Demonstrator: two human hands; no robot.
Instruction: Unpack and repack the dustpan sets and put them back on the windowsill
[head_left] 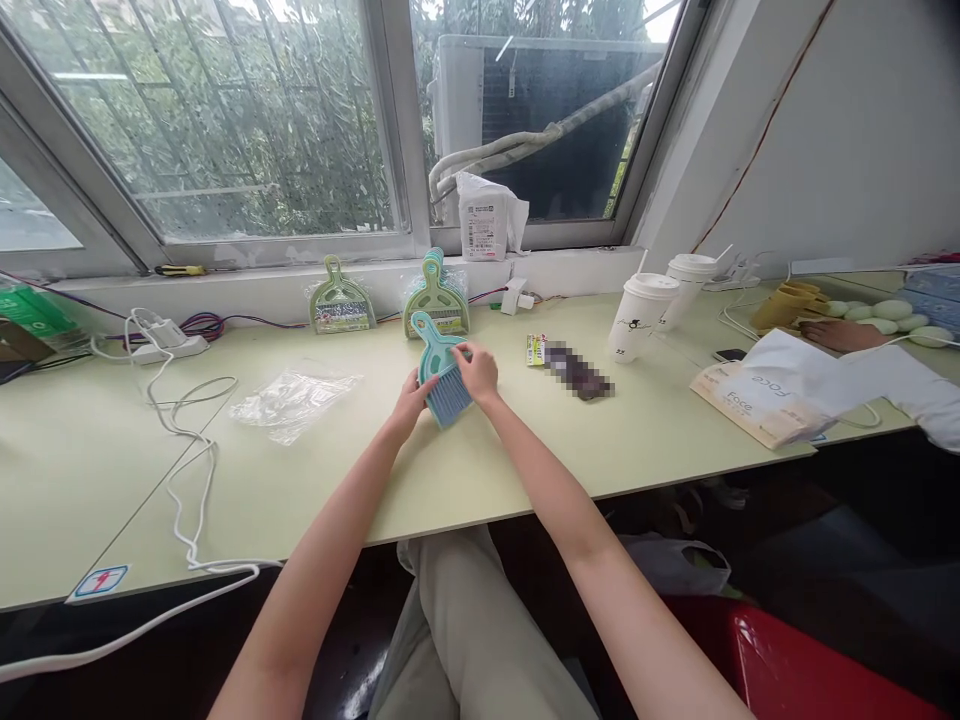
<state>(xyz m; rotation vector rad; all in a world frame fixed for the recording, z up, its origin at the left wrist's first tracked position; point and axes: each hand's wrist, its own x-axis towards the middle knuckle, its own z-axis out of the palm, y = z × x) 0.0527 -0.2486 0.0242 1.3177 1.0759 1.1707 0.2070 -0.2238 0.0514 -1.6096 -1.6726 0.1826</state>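
Observation:
A small teal dustpan and brush set (pixel 438 362) with blue-grey bristles is held tilted above the table, handle end up. My left hand (pixel 411 404) is closed around its lower left edge, thumb across the front. On the right side, my right hand (pixel 478 372) has its fingers bent against the upper part of the brush; whether they grip it or only press on it is hard to make out. Behind stand bagged green dustpan sets, one (pixel 341 300) at the left and a stack (pixel 436 298) in the middle. A crumpled clear plastic bag (pixel 296 400) lies to the left.
White cables (pixel 196 440) and a power strip (pixel 161 345) lie at the left. To the right are a partly blurred packet (pixel 535 350), two lidded cups (pixel 639 318) and a paper bag (pixel 750 400). Another person's hand (pixel 844 334) rests at the far right.

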